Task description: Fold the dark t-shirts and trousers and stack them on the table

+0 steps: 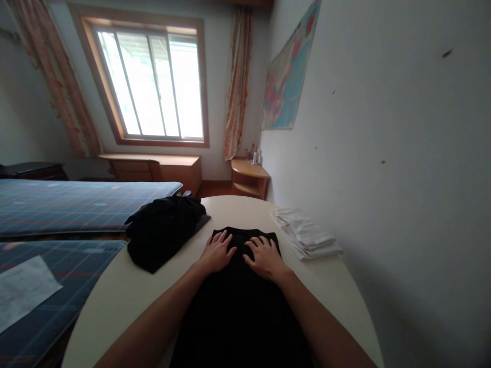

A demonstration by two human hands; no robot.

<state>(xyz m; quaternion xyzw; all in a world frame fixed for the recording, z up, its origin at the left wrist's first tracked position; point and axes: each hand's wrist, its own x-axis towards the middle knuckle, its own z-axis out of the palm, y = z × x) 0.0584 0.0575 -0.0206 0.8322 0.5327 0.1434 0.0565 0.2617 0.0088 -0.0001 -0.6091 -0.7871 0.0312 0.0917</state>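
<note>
A black garment (240,306) lies spread on the round cream table (337,306), its far edge slightly wavy like a waistband; its exact kind I cannot tell. My left hand (218,251) rests palm down near the garment's far left corner, fingers spread. On the far right part, my right hand (264,257) lies flat in the same way, fingers apart. A gap of black cloth shows between the two thumbs. The near end of the garment runs out of view at the bottom.
A crumpled black cloth heap (163,230) sits at the table's left edge. Folded white cloths (305,232) lie at the right, close to the wall. Left of the table are mattresses (88,204) with a paper sheet (26,289). A corner shelf (250,168) stands behind.
</note>
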